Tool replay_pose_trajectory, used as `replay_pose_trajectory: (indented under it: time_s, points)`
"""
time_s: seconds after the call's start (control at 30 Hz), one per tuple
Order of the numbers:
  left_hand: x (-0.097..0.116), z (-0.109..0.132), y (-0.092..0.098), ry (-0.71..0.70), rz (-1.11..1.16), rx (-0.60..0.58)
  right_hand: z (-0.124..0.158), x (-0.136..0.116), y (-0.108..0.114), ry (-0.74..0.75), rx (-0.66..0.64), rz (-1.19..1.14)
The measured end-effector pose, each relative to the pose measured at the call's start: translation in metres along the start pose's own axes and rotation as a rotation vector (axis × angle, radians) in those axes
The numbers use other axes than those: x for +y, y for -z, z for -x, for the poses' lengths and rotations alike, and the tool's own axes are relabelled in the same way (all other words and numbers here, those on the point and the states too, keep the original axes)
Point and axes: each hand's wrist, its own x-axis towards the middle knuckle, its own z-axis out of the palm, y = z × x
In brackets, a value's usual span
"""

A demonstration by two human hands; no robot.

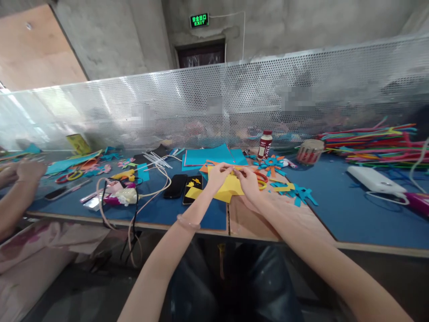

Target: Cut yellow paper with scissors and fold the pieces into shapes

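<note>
Near the middle of the blue-topped table, my left hand (219,175) and my right hand (248,180) meet at the fingertips over yellow paper (229,189). Both hands are closed in a pinch, and a small yellow piece seems to show between them; its shape is too small to tell. Scissors with red and yellow handles (261,180) lie just beside my right hand. Left of my left hand are a phone (189,197) with yellow scraps on it and a dark phone (174,186). Blue paper sheets (209,156) lie behind my hands.
Blue paper cutouts (303,194), a red bottle (265,144), a jar (310,152) and a white power bank (375,180) stand or lie rightward. Colored strips (375,145) are heaped behind. Cables (157,179) trail leftward. Another person's hands (28,170) are at far left.
</note>
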Motion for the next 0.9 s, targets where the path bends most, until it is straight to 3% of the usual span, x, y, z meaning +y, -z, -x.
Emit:
replay_pose_trajectory:
  time_s: [0.2,0.3,0.47,0.67,0.73,0.83,0.9]
  points:
    - [-0.003,-0.009,0.005,0.169,0.072,-0.098,-0.008,0.001,0.016,0.200,-0.020,0.107]
    - [-0.003,-0.005,0.011,0.276,0.109,-0.242,-0.003,0.001,0.028,0.368,-0.016,0.194]
    - [-0.002,0.011,0.012,0.364,0.161,-0.454,0.006,0.007,0.045,0.709,-0.209,0.361]
    - [-0.008,0.018,0.011,0.373,0.143,-0.484,0.007,0.006,0.053,0.883,-0.287,0.474]
    - [-0.007,0.019,0.015,0.347,0.105,-0.453,0.009,0.000,0.055,0.793,-0.310,0.423]
    - [-0.001,0.021,0.019,0.317,0.044,-0.409,0.012,-0.011,0.055,0.238,-0.367,0.175]
    - [0.002,0.022,0.020,0.296,-0.048,-0.426,0.012,-0.017,0.053,-0.111,-0.474,0.030]
